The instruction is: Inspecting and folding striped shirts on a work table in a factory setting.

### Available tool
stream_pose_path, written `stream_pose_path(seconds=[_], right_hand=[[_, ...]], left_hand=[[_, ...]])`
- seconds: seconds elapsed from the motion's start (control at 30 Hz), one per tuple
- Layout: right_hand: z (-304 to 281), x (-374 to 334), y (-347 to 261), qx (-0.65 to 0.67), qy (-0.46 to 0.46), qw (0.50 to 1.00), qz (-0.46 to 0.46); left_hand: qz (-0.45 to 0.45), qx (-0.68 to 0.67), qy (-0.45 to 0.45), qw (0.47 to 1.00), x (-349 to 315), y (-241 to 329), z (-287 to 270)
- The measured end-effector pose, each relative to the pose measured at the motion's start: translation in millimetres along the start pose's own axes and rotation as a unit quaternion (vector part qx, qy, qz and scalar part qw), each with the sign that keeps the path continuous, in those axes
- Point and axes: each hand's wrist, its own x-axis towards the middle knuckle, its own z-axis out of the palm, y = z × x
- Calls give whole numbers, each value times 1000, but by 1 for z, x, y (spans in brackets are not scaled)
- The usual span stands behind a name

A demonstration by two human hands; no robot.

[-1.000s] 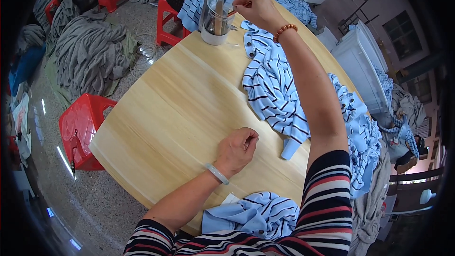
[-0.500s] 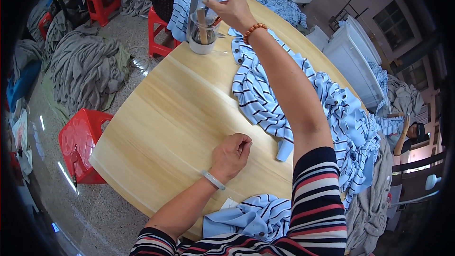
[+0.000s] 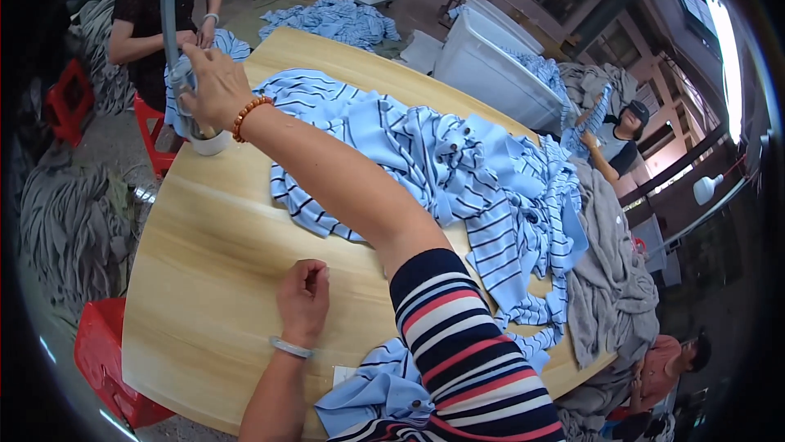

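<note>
I see the right hand [image 3: 217,86] at the container [image 3: 211,145] near the worktop's [image 3: 213,278] left edge; I cannot tell whether its fingers grip. The left hand [image 3: 301,303] curls closed, nothing visible inside. Caution: a sideways knock could topple the container off.

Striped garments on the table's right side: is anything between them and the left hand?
Yes: in this view the right arm's striped sleeve crosses the direct line from the left hand to those blue garments. Whether there is room beneath it, one view can't tell.
</note>
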Motion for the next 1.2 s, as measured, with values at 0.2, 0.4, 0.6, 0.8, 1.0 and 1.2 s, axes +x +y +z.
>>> stream_pose_path(seconds=[0.2,0.4,0.6,0.8,1.0,1.2], right_hand=[[-61,-73,-11,-71,44,982,-170],[-190,-278,-34,-129,-147,980,-37],[-353,-471,-97,-95,-31,963,249],[-436,-514,-163,-10,150,931,332],[-398,-538,-172,-49,41,970,234],[-406,-591,-176,-69,44,965,248]], left_hand=[[19,-32,4,999,9,-2,-2],[76,26,-16,997,19,-11,-8],[55,-75,-37,995,8,-17,-19],[230,-199,-285,909,-110,204,29],[371,-407,-467,692,-195,330,46],[427,-375,-462,681,-190,346,49]])
